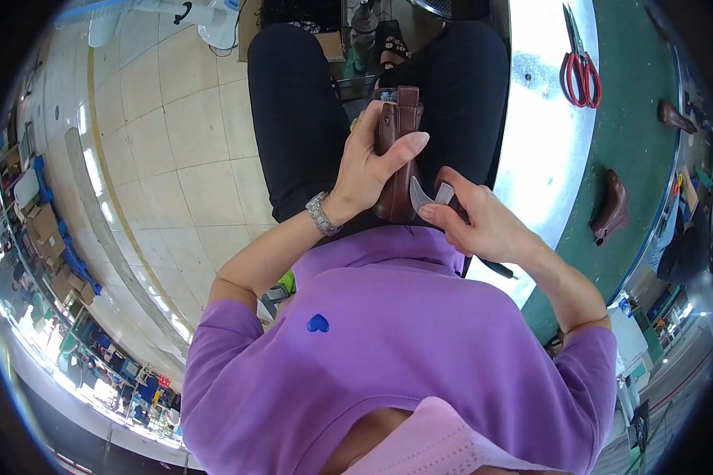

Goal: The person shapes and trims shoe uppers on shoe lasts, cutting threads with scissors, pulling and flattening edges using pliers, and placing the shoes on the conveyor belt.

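A brown leather shoe lies lengthwise over my lap, its pull tab end pointing away from me. My left hand, with a watch at the wrist, is wrapped around the shoe from the left, thumb across its top. In my right hand is a hand tool with a curved silver tip; a dark handle end shows below the palm. The tip is close beside the shoe's near end; I cannot tell whether it touches. My fingers hide most of the tool.
On my right, a shiny metal surface carries scissors with red handles. Beyond it runs a green surface with another brown shoe and a farther brown shoe. Pale floor tiles spread out on the left.
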Motion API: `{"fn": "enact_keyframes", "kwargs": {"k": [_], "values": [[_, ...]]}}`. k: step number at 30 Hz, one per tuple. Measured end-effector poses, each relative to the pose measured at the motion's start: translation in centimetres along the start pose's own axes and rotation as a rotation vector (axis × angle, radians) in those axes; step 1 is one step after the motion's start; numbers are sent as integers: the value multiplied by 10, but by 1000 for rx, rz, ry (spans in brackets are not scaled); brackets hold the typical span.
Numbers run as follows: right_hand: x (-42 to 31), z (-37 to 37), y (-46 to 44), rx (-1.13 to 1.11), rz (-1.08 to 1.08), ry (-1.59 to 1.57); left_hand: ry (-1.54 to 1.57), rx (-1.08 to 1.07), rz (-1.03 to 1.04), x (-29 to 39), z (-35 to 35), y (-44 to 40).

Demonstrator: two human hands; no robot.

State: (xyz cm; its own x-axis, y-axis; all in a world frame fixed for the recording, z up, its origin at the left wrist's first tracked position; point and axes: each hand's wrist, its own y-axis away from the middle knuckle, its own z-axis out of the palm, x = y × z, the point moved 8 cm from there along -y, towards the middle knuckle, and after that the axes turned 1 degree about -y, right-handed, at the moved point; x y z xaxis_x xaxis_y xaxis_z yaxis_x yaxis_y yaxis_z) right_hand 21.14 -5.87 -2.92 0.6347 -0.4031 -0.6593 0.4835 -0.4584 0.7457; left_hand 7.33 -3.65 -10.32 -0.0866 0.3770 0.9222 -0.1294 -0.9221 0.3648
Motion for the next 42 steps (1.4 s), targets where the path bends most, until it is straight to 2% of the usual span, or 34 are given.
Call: {"fn": "enact_keyframes", "kwargs": {"k": [1, 6, 7, 9, 10, 13, 14, 16, 18, 21, 22, 25, 26, 27, 30, 33, 37, 39, 42], "values": [[3, 5, 0, -26, 64, -105, 18, 7, 1, 0, -1, -2], [-19, -3, 4, 253, -90, 348, 139, -7, -94, -2, -3, -11], [-26, -6, 5, 306, -137, 446, 140, -4, -42, 5, -2, -14], [-28, -13, 2, 251, -150, 415, 137, 1, 72, 12, -3, -20], [-27, -17, 1, 221, -154, 402, 96, -85, -9, -2, -5, -21], [10, -13, -6, 39, -137, -225, 311, -373, 14, -19, -9, -21], [14, -15, -1, 47, -165, -310, 174, -560, 71, -18, -8, -17], [31, -29, 9, 130, -25, -472, -52, -571, 156, -23, -3, -10], [43, -40, 22, 165, 127, -624, -216, -435, 258, -14, 1, -11], [53, -42, 34, 93, 93, -799, -245, -465, 244, -7, 8, -20], [71, -44, 39, 90, 192, -551, -78, -470, 150, 3, 6, -19], [103, -62, 67, 98, 507, 276, -39, -337, 310, 50, -14, -14], [102, -67, 74, 104, 569, 273, 142, -306, 196, 61, -21, -13], [92, -74, 78, 179, 502, 188, 216, -264, 38, 62, -30, -13], [59, -91, 82, 384, 240, -132, 179, -168, -44, 71, -55, -26], [22, -105, 62, 430, -5, -261, 116, -174, -96, 79, -64, -47], [-58, -99, 26, 232, -70, -379, 47, -138, 48, 103, -54, -69], [-79, -99, 4, 120, -185, -514, 77, -155, -15, 93, -54, -78], [-105, -101, -21, 26, -185, -554, -39, -118, -21, 82, -59, -82]]}}
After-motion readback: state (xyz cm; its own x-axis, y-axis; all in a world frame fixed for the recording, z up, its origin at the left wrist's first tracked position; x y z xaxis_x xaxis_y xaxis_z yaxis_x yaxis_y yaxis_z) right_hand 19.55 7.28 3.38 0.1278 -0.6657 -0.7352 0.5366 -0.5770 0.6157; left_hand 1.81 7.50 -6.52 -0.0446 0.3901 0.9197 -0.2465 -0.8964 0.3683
